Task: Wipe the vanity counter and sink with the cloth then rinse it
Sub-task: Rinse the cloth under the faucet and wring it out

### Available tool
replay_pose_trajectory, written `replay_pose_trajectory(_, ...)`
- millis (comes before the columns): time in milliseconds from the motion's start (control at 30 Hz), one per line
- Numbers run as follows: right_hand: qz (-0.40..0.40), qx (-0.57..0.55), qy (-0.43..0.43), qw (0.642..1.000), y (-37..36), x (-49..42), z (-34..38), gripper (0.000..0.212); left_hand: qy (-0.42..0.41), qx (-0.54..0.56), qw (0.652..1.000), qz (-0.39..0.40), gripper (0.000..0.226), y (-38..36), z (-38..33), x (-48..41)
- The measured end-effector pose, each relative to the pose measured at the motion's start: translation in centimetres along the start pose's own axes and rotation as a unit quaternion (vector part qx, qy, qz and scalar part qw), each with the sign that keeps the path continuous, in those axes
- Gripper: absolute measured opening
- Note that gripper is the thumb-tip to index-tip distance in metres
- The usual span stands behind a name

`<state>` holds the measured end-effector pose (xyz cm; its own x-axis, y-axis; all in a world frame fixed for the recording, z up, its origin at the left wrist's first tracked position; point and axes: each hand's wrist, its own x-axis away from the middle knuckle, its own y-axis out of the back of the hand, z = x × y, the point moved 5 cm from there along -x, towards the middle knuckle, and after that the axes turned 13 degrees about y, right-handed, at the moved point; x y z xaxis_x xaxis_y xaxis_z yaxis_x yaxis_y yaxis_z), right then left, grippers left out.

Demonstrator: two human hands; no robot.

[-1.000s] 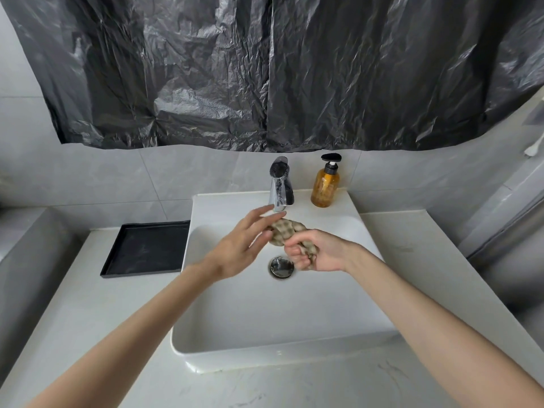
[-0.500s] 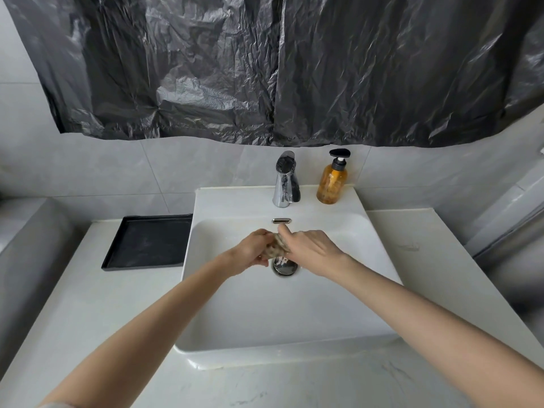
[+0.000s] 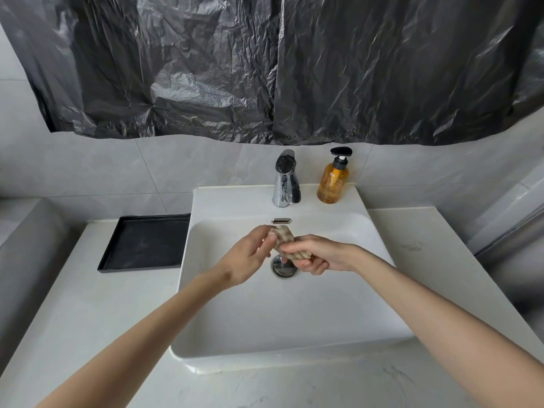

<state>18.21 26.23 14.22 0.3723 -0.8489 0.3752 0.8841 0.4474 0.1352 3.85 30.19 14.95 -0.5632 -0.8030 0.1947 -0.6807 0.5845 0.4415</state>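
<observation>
A small beige-grey cloth (image 3: 287, 237), bunched and twisted, hangs over the white sink (image 3: 265, 316) just above the metal drain (image 3: 284, 267). My left hand (image 3: 250, 254) pinches its upper end with thumb and fingers. My right hand (image 3: 313, 254) curls round its lower end. Both hands meet over the middle of the basin, below the chrome faucet (image 3: 285, 181). No water stream is visible. The white vanity counter (image 3: 88, 304) surrounds the sink.
An amber soap pump bottle (image 3: 334, 179) stands right of the faucet on the sink's back ledge. A black tray (image 3: 145, 242) lies on the counter left of the sink. Black plastic sheeting (image 3: 265, 63) covers the wall above.
My left hand went from open beside the cloth to gripping it. Both hands pressed together over the drain, then spread a little, stretching the twisted cloth between them.
</observation>
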Motion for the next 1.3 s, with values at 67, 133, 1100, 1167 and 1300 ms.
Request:
replay_pose_trajectory(67, 0.039, 0.004, 0.008, 0.999, -0.5, 0.0, 0.4, 0.029, 0.000, -0.022, 1.000, -0.015, 0.023, 0.2, -0.6, -0.1)
replay_pose_trajectory(133, 0.025, 0.084, 0.017, 0.996, -0.6, -0.1, 1.0, 0.028, 0.045, -0.021, 0.999, -0.016, 0.028, 0.4, -0.3, -0.8)
replay_pose_trajectory(1100, -0.111, 0.077, 0.083, 0.987, 0.0, 0.7, -0.1, 0.021, -0.011, -0.121, 0.992, -0.036, 0.023, 0.7, 0.2, -0.4)
replay_pose_trajectory(1167, -0.128, 0.167, 0.104, 0.972, 0.0, 0.7, 0.5, 0.027, 0.024, -0.101, 0.994, -0.032, 0.029, 0.7, 0.9, -0.8)
replay_pose_trajectory(1300, -0.134, 0.439, 0.145, 0.877, -0.9, 1.0, 1.5, 0.027, 0.133, 0.038, 0.990, 0.014, 0.033, 0.3, 2.2, -1.9)
